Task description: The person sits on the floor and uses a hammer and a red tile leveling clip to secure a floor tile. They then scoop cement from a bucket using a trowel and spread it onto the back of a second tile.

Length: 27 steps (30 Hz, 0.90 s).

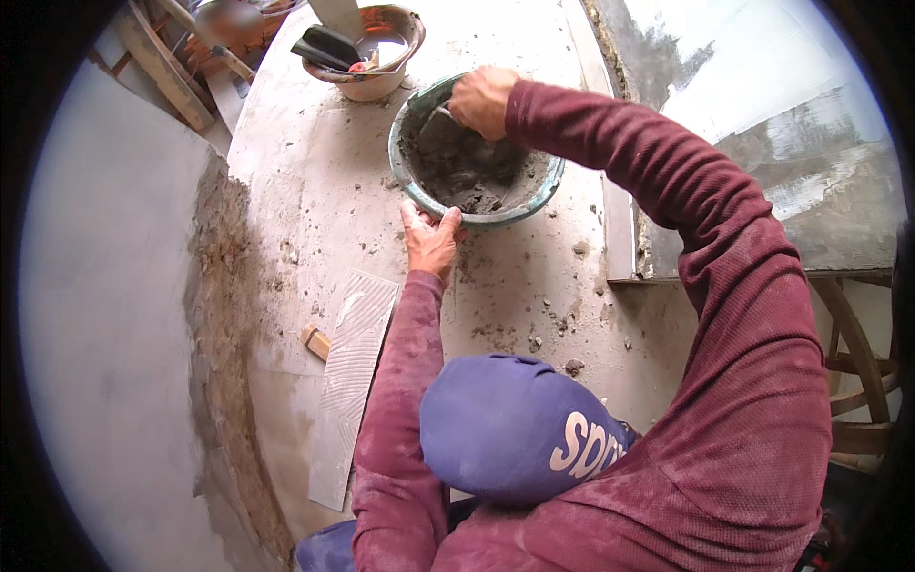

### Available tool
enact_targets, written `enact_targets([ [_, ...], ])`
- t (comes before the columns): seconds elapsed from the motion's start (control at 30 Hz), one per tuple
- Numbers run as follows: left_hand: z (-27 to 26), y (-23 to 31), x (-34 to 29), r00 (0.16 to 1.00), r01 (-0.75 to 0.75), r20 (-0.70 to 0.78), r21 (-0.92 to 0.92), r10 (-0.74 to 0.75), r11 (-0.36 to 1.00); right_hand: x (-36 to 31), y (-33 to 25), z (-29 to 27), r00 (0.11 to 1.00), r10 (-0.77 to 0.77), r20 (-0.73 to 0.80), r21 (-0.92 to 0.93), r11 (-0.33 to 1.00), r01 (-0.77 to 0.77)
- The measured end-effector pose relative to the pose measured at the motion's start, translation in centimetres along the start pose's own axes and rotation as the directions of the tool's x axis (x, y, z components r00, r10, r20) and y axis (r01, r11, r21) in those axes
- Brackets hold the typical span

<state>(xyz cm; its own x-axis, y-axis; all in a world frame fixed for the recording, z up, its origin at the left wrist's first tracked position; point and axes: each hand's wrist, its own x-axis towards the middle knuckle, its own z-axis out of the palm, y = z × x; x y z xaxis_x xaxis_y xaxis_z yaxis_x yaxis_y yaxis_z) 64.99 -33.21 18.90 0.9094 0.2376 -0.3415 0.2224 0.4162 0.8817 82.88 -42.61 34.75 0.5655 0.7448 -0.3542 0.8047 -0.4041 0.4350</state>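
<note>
A round green tub (400,176) stands on the dusty floor with grey wet mortar (467,172) inside. My left hand (434,240) grips its near rim, thumb on top and fingers round the outside. Over the tub's far side, my right hand (483,100) is closed round a trowel (439,114); only a bit of its metal shows, and its handle is hidden in my fist. Beside my left forearm lies a long pale strip (355,381) with combed ridges on its face. The end of a wooden piece (315,340) sticks out from its left edge.
Behind the tub to the left, a bucket (367,88) holds a black-handled tool (329,48). Mortar crumbs (574,366) dot the floor (324,205). A rough-edged wall (114,286) runs along the left, a grey-smeared slab (791,191) at right. Wood scraps (172,71) lie far left.
</note>
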Motion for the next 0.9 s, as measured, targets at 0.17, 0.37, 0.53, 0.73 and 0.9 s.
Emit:
enact_targets([
  [0.17, 0.3, -1.6, -1.5, 0.998, -0.056, -0.038, -0.072, 0.053, 0.996, -5.7, -4.8, 3.0, 0.997, -0.061, 0.05, 0.015, 0.998, 0.06],
  [0.37, -2.0, -4.5, -7.6, 0.99, -0.144, -0.007, -0.075, 0.144, 0.987, -9.7, -4.6, -0.7, 0.978, -0.168, 0.127, -0.009, 0.985, 0.17],
  [0.53, -2.2, -4.3, -10.2, 0.98, -0.184, 0.04, -0.184, 0.194, 0.966, -10.9, -2.1, -6.1, 0.963, -0.188, 0.191, -0.006, 0.981, 0.193],
  [0.73, -2.7, -3.4, -9.5, 0.989, -0.059, 0.118, -0.207, 0.085, 0.976, -8.5, -7.2, -2.8, 0.966, -0.258, 0.014, 0.107, 0.961, 0.255],
  [0.9, -2.1, -3.3, -9.7, 0.961, -0.261, 0.054, -0.157, 0.272, 0.952, -14.6, -9.5, 0.8, 0.974, -0.193, 0.116, 0.107, 0.978, 0.181],
])
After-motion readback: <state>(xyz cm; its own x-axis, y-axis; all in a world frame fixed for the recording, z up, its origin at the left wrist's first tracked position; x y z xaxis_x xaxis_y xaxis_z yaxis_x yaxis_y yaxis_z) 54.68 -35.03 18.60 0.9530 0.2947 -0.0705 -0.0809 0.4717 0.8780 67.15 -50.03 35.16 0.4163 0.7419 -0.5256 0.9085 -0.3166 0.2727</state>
